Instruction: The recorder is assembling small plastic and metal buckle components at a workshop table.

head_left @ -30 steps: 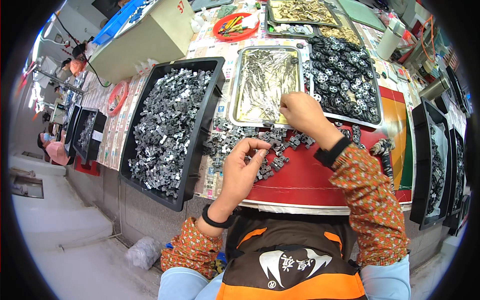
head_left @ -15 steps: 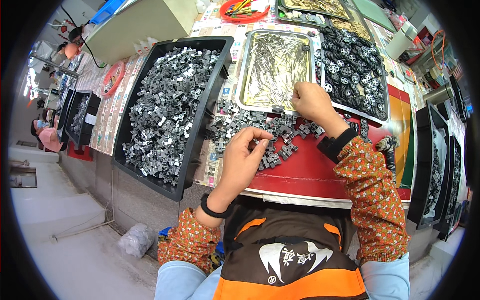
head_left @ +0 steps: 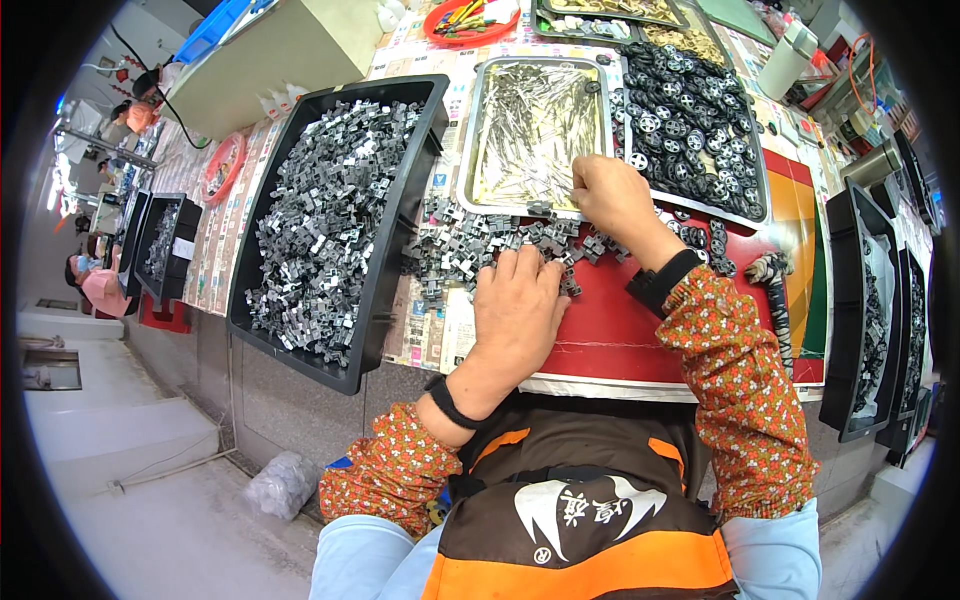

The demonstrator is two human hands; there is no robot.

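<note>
My left hand [head_left: 518, 312] lies palm down at the near side of a loose pile of small dark grey plastic parts [head_left: 455, 245], its fingers stretched forward onto them. Over the near right corner of a metal tray [head_left: 468, 165], my right hand [head_left: 618, 200] is closed with its fingertips pinched together; whatever they hold is hidden. Thin metal pins [head_left: 535, 120] fill that tray. Just right of it, a second tray holds small black wheels [head_left: 690, 130] with light hubs. Beneath the pile's right part lies a red board [head_left: 620, 330].
A large black bin [head_left: 375, 290] full of similar grey parts stands on the left. At the back is a red basket [head_left: 470, 38] with tools. A wrapped rod-like tool [head_left: 775, 310] lies at the right. More black bins [head_left: 850, 310] stand further right; another person [head_left: 100, 285] is far left.
My left hand has moved forward and right, going from curled fingers to a flatter, palm-down pose on the parts. The right hand stays closed over the tray corner. The view has shifted slightly.
</note>
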